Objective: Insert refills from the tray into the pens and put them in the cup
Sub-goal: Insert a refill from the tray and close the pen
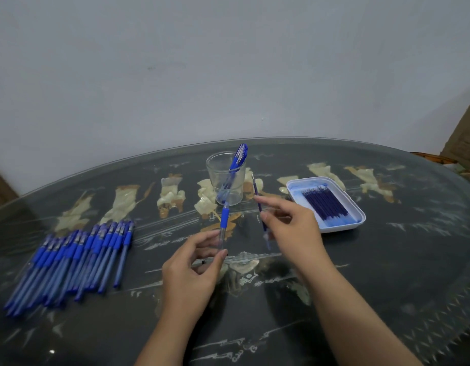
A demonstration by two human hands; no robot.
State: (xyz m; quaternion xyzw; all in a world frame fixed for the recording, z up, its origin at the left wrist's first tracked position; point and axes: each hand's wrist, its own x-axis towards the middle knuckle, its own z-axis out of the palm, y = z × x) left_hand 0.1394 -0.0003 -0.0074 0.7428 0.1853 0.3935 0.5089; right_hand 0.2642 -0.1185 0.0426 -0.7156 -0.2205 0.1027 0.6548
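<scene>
My left hand (194,268) pinches the clear rear end of a pen barrel (224,223) with a blue grip, its tip pointing away from me toward the cup. My right hand (289,225) pinches a thin dark-blue refill (259,207) held nearly upright, a little to the right of the barrel and apart from it. A clear glass cup (226,178) stands behind them with two blue pens (235,165) leaning in it. The white tray (358,207) at right holds several dark refills (325,204). A row of several blue pens (78,257) lies at left.
Everything lies on a dark glass-topped round table (387,273) with pale inlaid figures. A small dark piece (202,261) lies on the glass under my left hand. A plain wall rises behind the table's far edge.
</scene>
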